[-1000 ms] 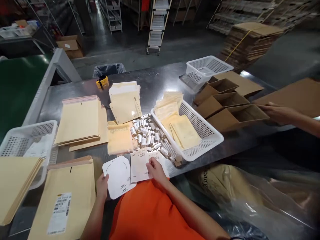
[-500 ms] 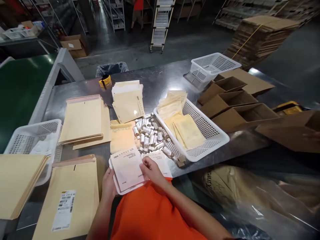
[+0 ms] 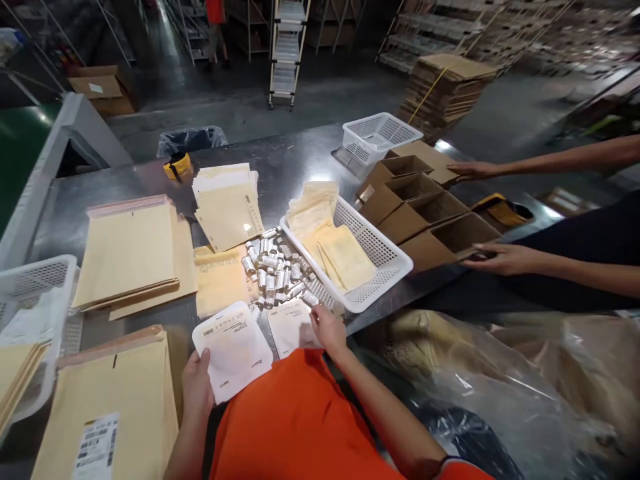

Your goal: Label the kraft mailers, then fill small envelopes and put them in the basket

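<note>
My left hand (image 3: 199, 383) grips the left edge of a white rounded-corner packet (image 3: 235, 353) with printed text, tilted up in front of me. My right hand (image 3: 329, 331) is closed at the upper right corner of a second white printed packet (image 3: 293, 327) lying on the table. Its fingertips are curled, and what they pinch, if anything, is too small to make out. Just beyond lies a heap of small labelled bottles (image 3: 273, 267). A yellowish printed packet (image 3: 223, 280) lies left of the bottles.
A white basket (image 3: 395, 260) holds yellowish packets. Padded envelopes (image 3: 127, 247) are stacked at left, with paler envelopes (image 3: 227, 207) behind. A co-worker's hands (image 3: 500, 259) touch open cardboard boxes (image 3: 410, 250) at right. A white basket (image 3: 35, 273) stands far left; plastic-wrapped bags (image 3: 475, 360) lie below right.
My right hand has left the packet in my left hand and moved right to the lying packet. The view has turned right, and a co-worker's arms now show at the boxes.
</note>
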`<state>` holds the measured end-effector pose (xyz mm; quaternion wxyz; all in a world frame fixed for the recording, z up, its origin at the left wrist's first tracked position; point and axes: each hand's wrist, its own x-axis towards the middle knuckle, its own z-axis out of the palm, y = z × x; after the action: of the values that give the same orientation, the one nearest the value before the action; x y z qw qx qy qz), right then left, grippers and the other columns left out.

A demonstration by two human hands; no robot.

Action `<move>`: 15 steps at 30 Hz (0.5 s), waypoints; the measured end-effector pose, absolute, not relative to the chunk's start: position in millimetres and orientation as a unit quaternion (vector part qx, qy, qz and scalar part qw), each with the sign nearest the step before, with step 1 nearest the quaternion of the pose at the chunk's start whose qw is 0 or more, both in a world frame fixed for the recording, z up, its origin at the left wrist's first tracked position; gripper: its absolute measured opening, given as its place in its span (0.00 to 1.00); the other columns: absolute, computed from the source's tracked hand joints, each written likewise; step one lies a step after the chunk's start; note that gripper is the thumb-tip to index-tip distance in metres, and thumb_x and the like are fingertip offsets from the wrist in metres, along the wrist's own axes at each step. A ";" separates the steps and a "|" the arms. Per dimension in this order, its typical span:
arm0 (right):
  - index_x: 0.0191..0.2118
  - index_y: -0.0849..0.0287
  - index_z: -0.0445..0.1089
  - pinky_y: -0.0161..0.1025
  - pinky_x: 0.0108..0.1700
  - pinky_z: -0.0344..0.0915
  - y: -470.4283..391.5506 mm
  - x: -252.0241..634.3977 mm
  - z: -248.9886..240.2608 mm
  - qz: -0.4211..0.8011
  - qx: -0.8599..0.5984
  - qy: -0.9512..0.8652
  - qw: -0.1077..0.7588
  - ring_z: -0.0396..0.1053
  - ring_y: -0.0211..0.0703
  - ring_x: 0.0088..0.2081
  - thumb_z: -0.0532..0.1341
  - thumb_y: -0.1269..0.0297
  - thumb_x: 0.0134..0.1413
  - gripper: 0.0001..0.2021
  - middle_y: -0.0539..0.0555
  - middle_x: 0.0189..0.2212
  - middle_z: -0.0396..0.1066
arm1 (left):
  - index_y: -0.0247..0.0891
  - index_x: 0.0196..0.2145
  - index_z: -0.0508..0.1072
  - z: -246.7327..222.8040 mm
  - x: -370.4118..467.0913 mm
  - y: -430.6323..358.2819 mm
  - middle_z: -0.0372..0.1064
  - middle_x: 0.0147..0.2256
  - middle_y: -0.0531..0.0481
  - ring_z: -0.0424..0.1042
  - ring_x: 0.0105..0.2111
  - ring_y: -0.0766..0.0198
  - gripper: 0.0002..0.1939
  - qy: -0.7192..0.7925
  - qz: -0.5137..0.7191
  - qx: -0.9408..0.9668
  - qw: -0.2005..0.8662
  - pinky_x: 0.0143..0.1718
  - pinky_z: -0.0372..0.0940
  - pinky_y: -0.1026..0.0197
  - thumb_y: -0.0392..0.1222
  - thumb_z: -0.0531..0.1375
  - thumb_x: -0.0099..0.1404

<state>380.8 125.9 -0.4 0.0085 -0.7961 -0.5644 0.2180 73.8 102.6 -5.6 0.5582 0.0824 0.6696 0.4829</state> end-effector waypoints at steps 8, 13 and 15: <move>0.40 0.59 0.73 0.39 0.40 0.62 115.9 451.1 -35.0 0.212 -0.796 -0.562 -0.079 0.71 0.51 0.46 0.52 0.76 0.61 0.12 0.62 0.47 0.72 | 0.36 0.39 0.74 1.5 72.8 109.2 0.80 0.32 0.45 0.80 0.37 0.52 0.14 0.667 0.481 0.088 0.562 0.45 0.74 0.48 0.41 0.66 0.55; 0.35 0.59 0.73 0.41 0.37 0.62 117.9 457.4 -31.0 0.219 -0.786 -0.576 -0.055 0.73 0.51 0.39 0.54 0.76 0.58 0.10 0.61 0.41 0.73 | 0.36 0.38 0.73 11.0 81.4 111.0 0.79 0.31 0.45 0.80 0.39 0.52 0.13 0.660 0.480 0.073 0.574 0.45 0.74 0.49 0.40 0.65 0.55; 0.33 0.57 0.72 0.42 0.37 0.63 117.2 456.2 -24.1 0.219 -0.781 -0.585 -0.017 0.72 0.51 0.39 0.56 0.75 0.56 0.09 0.60 0.39 0.73 | 0.36 0.39 0.73 10.3 82.6 109.3 0.79 0.31 0.45 0.79 0.41 0.50 0.15 0.659 0.481 0.072 0.574 0.45 0.73 0.48 0.42 0.67 0.53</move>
<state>456.2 117.2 -24.1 -0.0167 -0.7807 -0.5848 0.2195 82.6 109.3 10.3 0.5739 0.0724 0.6587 0.4812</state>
